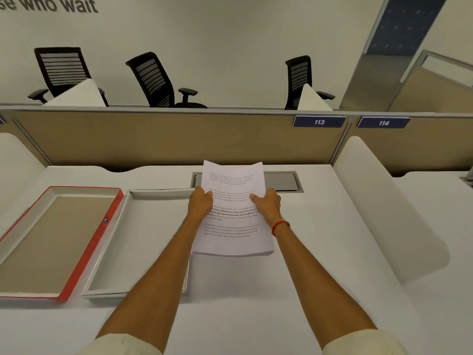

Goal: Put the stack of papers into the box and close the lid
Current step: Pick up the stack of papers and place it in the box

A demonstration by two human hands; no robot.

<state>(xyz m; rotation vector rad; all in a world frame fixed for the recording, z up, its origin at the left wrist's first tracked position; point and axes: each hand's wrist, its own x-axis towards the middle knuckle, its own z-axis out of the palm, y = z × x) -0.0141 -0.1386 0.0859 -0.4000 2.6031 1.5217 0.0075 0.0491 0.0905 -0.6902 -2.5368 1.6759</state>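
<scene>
A stack of printed white papers [234, 226] is held a little above the white desk, its far end raised. My left hand [199, 204] grips its left edge and my right hand [267, 204] grips its right edge, thumbs on top. To the left lies the open white box [122, 252], shallow and with nothing inside; my left forearm crosses over its right wall. Further left lies the lid [98, 242], red-edged, turned inside up, touching the box's left side.
A grey cable hatch [284, 181] sits in the desk behind the papers. A tan partition [179, 137] with labels 113 and 114 closes the far side. A white curved divider [384, 206] stands on the right. Black office chairs stand beyond the partition.
</scene>
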